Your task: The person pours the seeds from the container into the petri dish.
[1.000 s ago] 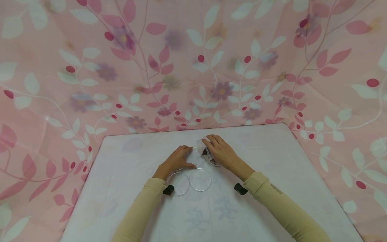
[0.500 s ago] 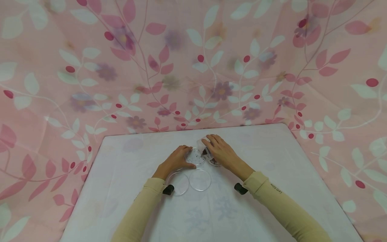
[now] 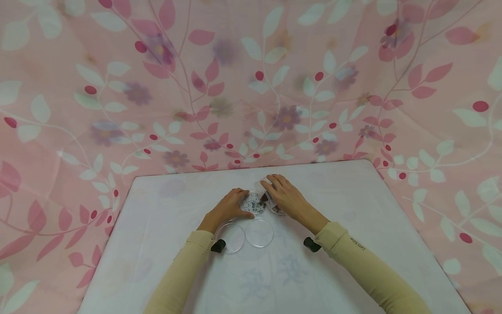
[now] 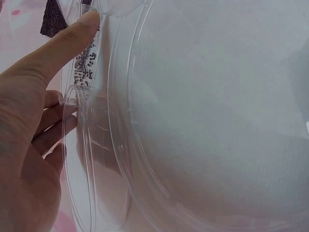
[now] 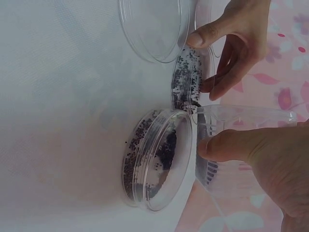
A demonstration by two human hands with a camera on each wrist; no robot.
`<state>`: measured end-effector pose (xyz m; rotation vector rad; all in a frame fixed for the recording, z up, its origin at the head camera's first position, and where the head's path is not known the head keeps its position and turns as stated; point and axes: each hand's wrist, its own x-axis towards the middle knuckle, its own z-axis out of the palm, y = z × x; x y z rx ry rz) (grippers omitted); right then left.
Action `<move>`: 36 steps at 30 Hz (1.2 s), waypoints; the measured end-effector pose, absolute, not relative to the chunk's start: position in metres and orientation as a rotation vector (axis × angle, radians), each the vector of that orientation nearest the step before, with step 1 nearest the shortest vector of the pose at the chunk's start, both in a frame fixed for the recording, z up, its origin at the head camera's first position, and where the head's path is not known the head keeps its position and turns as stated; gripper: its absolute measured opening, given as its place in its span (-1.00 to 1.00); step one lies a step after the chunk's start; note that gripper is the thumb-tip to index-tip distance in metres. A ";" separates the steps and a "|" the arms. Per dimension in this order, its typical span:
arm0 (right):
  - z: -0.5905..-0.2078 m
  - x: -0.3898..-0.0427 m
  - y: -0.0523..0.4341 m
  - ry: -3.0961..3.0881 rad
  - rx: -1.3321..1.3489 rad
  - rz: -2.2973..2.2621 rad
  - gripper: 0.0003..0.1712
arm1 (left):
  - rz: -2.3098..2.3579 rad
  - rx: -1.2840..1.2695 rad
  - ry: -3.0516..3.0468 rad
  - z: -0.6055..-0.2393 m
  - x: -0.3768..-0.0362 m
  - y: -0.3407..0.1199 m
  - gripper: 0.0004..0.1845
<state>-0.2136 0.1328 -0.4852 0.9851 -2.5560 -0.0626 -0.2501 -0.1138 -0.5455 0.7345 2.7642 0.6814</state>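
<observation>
My left hand [image 3: 229, 205] holds a petri dish [image 3: 252, 203] by its rim, thumb on the near side and fingers on the far side. Small dark grains are scattered across its bottom, also visible in the right wrist view. My right hand [image 3: 288, 198] grips a clear plastic box [image 5: 246, 181], tilted toward that dish. A dark mass of grains [image 4: 53, 19] sits at the box's lower corner, just over the dish. Beneath my right hand, a second petri dish [image 5: 161, 162] bears dark grains too; it shows doubled clear rims.
Two more clear round dishes or lids stand nearer my body, one at left [image 3: 230, 238] and one at right [image 3: 259, 232]. All rest on a white-covered table [image 3: 345, 209]. A pink floral cloth [image 3: 235, 87] hangs behind the table's back edge.
Grains have spread through the dish at my left hand, from few to a dense dark scatter. Both hands and the tilted box keep nearly the same place.
</observation>
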 end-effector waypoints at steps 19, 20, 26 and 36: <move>-0.487 -0.211 0.135 -2.590 0.961 -0.060 -0.35 | 0.677 0.701 2.758 -0.545 -0.250 -0.113 0.02; -0.487 -0.211 0.135 -2.595 0.958 -0.057 -0.37 | 0.672 0.703 2.760 -0.545 -0.250 -0.113 0.02; -0.485 -0.210 0.137 -2.632 0.932 -0.040 -0.43 | 0.666 0.702 2.764 -0.545 -0.249 -0.113 0.01; -0.485 -0.211 0.141 -2.671 0.893 0.025 -0.32 | 0.688 0.688 2.766 -0.544 -0.247 -0.113 0.01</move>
